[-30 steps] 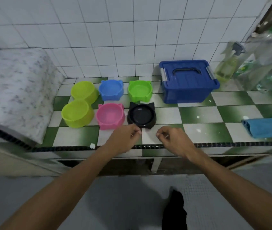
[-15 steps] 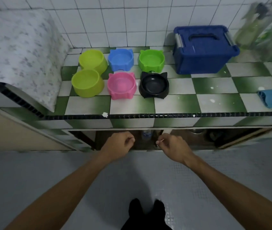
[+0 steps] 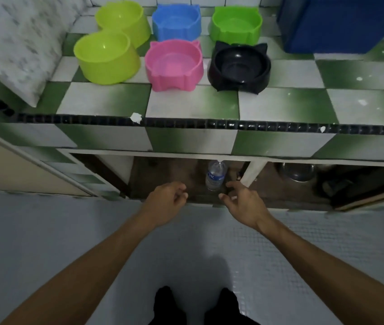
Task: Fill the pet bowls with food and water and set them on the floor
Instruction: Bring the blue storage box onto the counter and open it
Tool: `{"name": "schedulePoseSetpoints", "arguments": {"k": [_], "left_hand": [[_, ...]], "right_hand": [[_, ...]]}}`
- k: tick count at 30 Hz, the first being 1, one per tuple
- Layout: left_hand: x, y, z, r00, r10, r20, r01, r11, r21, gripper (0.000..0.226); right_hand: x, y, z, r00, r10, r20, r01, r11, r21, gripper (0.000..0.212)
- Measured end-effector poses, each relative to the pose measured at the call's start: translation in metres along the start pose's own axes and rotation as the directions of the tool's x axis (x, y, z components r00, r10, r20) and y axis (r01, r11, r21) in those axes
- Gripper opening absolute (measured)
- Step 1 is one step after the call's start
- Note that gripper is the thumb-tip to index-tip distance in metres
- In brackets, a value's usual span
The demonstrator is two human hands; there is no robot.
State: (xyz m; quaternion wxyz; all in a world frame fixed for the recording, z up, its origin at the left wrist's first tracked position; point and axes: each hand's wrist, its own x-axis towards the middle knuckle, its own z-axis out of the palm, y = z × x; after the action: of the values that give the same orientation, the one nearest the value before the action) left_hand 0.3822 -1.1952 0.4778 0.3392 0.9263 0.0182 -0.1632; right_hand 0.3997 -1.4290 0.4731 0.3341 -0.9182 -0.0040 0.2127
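Several empty pet bowls stand on the green-and-white tiled counter (image 3: 193, 104): a yellow-green double bowl (image 3: 108, 57), a blue bowl (image 3: 176, 21), a green bowl (image 3: 236, 23), a pink bowl (image 3: 174, 64) and a black bowl (image 3: 239, 66). Under the counter, in a dark recess, stands a clear water bottle (image 3: 215, 175). My left hand (image 3: 166, 201) hangs below the counter edge with fingers loosely curled, holding nothing. My right hand (image 3: 242, 202) is just right of and below the bottle, fingers spread toward it, apart from it.
A blue lidded box (image 3: 341, 24) sits at the back right of the counter. A patterned cloth-covered block (image 3: 10, 43) borders the left. A metal pot (image 3: 297, 172) and dark items lie in the recess to the right. Grey floor (image 3: 45, 231) lies below, with my feet (image 3: 195, 306).
The view has dropped and moved closer to the counter. Both hands came down from the counter edge to the recess, and my right hand's fingers have spread near the bottle.
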Motion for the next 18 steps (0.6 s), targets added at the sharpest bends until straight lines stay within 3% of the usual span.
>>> {"name": "schedulePoseSetpoints", "arguments": {"k": [12,18], "left_hand": [[0.114,-0.111,0.112,0.998,0.056,-0.037,-0.056,0.998,0.027,0.034],[0.164,-0.160,0.164,0.993,0.085,-0.084,-0.081,0.996,0.046,0.033]], "right_hand": [[0.138,0.106,0.136,0.991,0.045,-0.123,-0.025,0.987,0.162,0.049],[0.199,0.151,0.195,0.974,0.114,-0.193,-0.063,0.966,0.252,0.065]]}}
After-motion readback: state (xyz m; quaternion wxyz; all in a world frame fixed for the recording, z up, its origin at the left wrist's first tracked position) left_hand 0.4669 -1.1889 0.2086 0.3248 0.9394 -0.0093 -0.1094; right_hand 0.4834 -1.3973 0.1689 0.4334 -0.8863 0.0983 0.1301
